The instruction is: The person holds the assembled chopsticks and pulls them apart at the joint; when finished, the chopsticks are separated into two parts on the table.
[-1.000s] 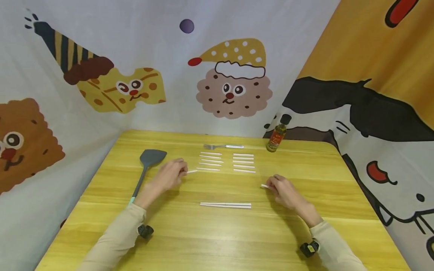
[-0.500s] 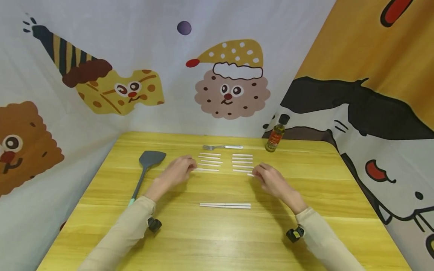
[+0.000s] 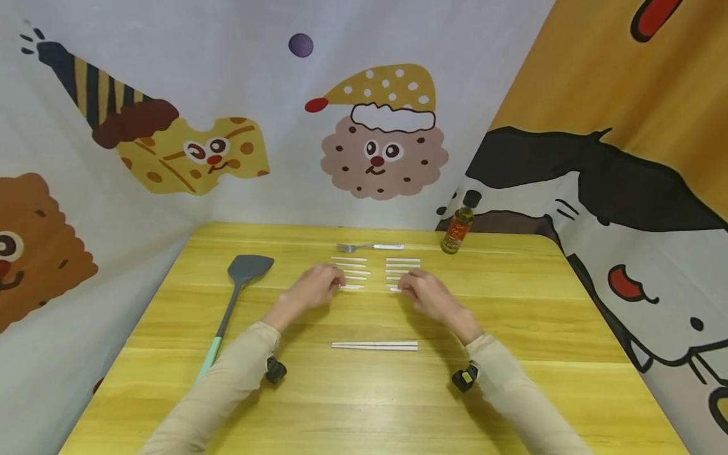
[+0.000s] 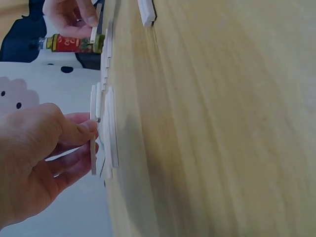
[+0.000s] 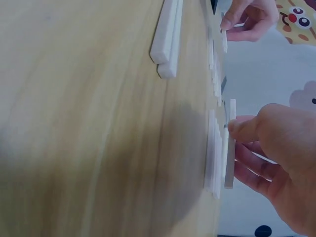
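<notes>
My left hand pinches a short white stick between thumb and fingers, just over the left column of similar sticks. Another short white stick is pinched by my right hand at the right column of sticks. Both wrist views show the held sticks slightly apart from the table. Each column has several sticks lying roughly parallel, partly hidden by the hands in the head view. Nearer to me lies a pair of white chopsticks, side by side.
A fork with a white handle lies behind the columns. To its right stands a bottle with a black cap and red label. A grey spatula with a mint handle lies at the left, partly under my left sleeve. Printed cloth hangs behind the table.
Both hands, each with a stick, have moved inward to the columns: the left hand rightward, the right hand leftward and farther up the table. The head view has shifted slightly.
</notes>
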`<state>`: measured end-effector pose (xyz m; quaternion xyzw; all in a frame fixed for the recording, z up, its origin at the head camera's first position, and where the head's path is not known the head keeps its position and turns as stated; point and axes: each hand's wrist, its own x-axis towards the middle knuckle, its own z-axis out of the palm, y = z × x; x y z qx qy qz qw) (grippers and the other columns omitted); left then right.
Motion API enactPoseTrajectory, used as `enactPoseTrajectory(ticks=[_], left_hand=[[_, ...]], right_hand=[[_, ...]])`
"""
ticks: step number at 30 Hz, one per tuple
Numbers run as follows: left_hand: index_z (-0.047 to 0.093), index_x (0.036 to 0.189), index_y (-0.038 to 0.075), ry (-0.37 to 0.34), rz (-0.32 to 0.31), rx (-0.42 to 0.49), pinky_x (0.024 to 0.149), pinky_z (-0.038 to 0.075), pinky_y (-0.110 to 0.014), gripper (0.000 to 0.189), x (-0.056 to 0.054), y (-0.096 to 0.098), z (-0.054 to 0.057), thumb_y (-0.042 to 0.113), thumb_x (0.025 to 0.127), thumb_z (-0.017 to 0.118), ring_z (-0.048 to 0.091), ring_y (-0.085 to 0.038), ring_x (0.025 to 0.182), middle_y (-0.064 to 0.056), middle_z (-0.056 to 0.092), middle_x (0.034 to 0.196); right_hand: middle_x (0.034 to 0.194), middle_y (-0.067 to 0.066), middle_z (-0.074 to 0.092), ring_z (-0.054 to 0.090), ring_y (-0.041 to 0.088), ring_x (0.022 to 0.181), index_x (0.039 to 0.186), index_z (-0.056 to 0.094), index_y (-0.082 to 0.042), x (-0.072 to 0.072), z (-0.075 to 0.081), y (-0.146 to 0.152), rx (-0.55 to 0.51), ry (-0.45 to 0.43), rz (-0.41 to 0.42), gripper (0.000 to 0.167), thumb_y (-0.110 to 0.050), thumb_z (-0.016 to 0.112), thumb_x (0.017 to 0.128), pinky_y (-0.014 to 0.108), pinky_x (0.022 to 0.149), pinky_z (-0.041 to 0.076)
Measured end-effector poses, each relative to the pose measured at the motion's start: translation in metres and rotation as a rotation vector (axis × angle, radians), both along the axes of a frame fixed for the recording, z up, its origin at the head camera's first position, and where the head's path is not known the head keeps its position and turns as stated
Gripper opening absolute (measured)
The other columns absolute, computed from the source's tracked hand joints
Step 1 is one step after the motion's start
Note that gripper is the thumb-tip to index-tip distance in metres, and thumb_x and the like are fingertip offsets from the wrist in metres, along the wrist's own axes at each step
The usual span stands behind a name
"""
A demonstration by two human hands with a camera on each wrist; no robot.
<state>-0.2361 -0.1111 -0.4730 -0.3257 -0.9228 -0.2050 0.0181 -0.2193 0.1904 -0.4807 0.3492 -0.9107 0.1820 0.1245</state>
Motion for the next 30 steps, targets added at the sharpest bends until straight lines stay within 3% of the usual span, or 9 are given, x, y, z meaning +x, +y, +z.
enactPoseTrajectory(ticks=[4, 12, 16, 25, 30], left_hand=[[0.075, 0.095, 0.005, 0.011, -0.016, 0.005, 0.077, 0.058, -0.030, 0.016, -0.004, 0.002, -0.006, -0.007, 0.086, 0.067, 0.067, -0.018, 0.085, -0.006, 0.073, 0.093], [0.073, 0.092, 0.007, -0.068, -0.018, 0.005, 0.082, 0.058, -0.033, 0.017, -0.004, 0.006, -0.014, -0.008, 0.086, 0.067, 0.064, -0.018, 0.088, -0.004, 0.069, 0.092], [0.072, 0.092, 0.008, -0.053, -0.033, 0.007, 0.083, 0.058, -0.034, 0.016, -0.003, 0.007, -0.017, -0.007, 0.088, 0.067, 0.064, -0.020, 0.090, -0.004, 0.068, 0.094], [0.071, 0.097, 0.007, -0.022, -0.046, 0.003, 0.080, 0.058, -0.032, 0.013, 0.000, 0.004, -0.017, -0.004, 0.092, 0.065, 0.063, -0.017, 0.089, -0.005, 0.068, 0.096], [0.072, 0.102, 0.006, 0.002, -0.015, 0.001, 0.075, 0.056, -0.030, 0.015, 0.004, -0.001, -0.008, -0.002, 0.091, 0.066, 0.062, -0.017, 0.085, -0.006, 0.067, 0.096]], right_hand=[[0.093, 0.008, 0.069, 0.067, 0.021, 0.083, 0.096, 0.073, -0.003, -0.002, -0.003, -0.004, 0.022, -0.018, -0.012, 0.015, 0.004, 0.076, 0.084, 0.032, 0.077, 0.061], [0.096, 0.008, 0.072, 0.069, 0.023, 0.087, 0.097, 0.073, -0.004, -0.002, -0.009, -0.006, 0.066, -0.046, -0.003, 0.013, 0.003, 0.074, 0.086, 0.033, 0.080, 0.061], [0.095, 0.008, 0.071, 0.068, 0.021, 0.085, 0.096, 0.074, -0.004, -0.002, -0.012, -0.006, 0.071, -0.043, -0.001, 0.015, 0.006, 0.072, 0.084, 0.031, 0.078, 0.061], [0.095, 0.008, 0.071, 0.068, 0.022, 0.086, 0.096, 0.074, -0.004, 0.000, -0.010, -0.007, 0.067, -0.002, -0.002, 0.014, 0.004, 0.075, 0.084, 0.032, 0.076, 0.061], [0.093, 0.008, 0.069, 0.067, 0.022, 0.084, 0.097, 0.073, -0.002, 0.006, 0.000, -0.006, 0.052, 0.045, 0.010, 0.015, 0.002, 0.077, 0.083, 0.032, 0.070, 0.061]])
